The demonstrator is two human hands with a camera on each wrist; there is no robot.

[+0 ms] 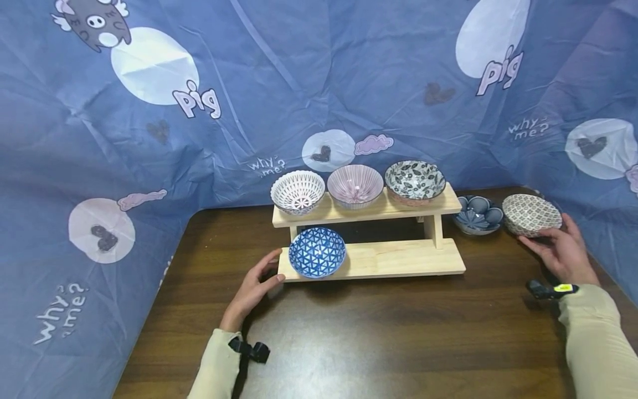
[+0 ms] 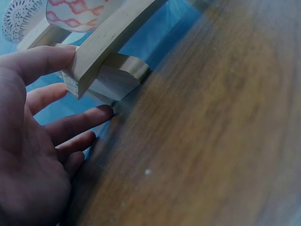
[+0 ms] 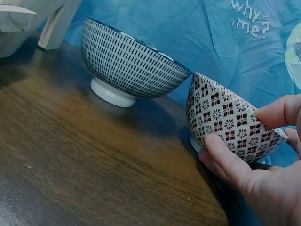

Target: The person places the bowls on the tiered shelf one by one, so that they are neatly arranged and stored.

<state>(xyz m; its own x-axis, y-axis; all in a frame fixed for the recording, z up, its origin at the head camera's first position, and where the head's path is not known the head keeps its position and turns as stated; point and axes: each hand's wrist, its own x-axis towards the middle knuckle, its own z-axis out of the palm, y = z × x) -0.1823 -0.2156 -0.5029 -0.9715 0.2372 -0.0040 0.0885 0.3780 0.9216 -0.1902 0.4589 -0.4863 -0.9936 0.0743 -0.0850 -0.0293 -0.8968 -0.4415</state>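
Observation:
At the right, my right hand (image 1: 565, 252) grips a small patterned bowl (image 1: 531, 215) by its near right side. In the right wrist view the bowl (image 3: 228, 120) shows dark diamonds and flowers, its foot low near the table. Beside it sits a blue-grey petal-patterned bowl (image 1: 478, 215), its striped outside (image 3: 131, 63) close to the held bowl's rim. My left hand (image 1: 255, 285) holds the left end of a two-tier wooden stand's lower board (image 1: 399, 259), thumb and a finger on the end; the other fingers hang loose. A blue triangle-patterned bowl (image 1: 317, 252) stands on that board.
On the stand's upper board (image 1: 349, 213) are a white bowl (image 1: 298, 192), a purple striped bowl (image 1: 356, 186) and a black leaf-patterned bowl (image 1: 415, 180). A brown wooden table (image 1: 379, 338) lies beneath. Blue printed cloth (image 1: 259, 100) hangs behind and at the sides.

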